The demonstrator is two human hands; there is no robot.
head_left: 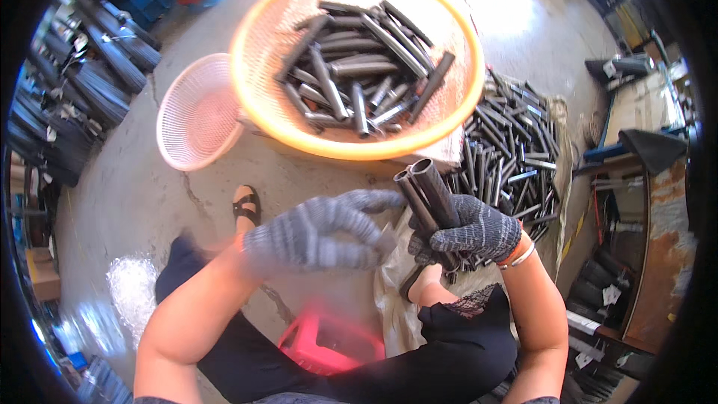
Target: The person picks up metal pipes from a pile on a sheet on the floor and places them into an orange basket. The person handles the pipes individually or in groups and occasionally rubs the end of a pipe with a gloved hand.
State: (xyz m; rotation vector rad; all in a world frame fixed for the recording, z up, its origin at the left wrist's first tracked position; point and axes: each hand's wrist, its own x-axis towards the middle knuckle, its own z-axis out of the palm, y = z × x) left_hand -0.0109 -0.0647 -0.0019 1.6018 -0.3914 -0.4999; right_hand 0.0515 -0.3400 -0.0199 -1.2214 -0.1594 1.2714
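Note:
My right hand (479, 230), in a grey knitted glove, grips a small bundle of dark metal tubes (431, 198), their open ends tilted up toward the basket. My left hand (325, 232), gloved alike and blurred by motion, is just left of these tubes. Its fingers are spread apart, and I see nothing held in them. Beyond both hands stands a large orange-rimmed plastic basket (355, 151) holding many short dark tubes (366, 67). A heap of similar tubes (516, 142) lies on a sheet at the right.
A smaller pink basket (198, 112) stands left of the large one. Between my legs is a red plastic stool (333, 344). Bundles of long rods (97, 60) line the left side. A rusty-panelled rack (662, 254) stands at the right. Clear plastic wrap (133, 289) lies by my left leg.

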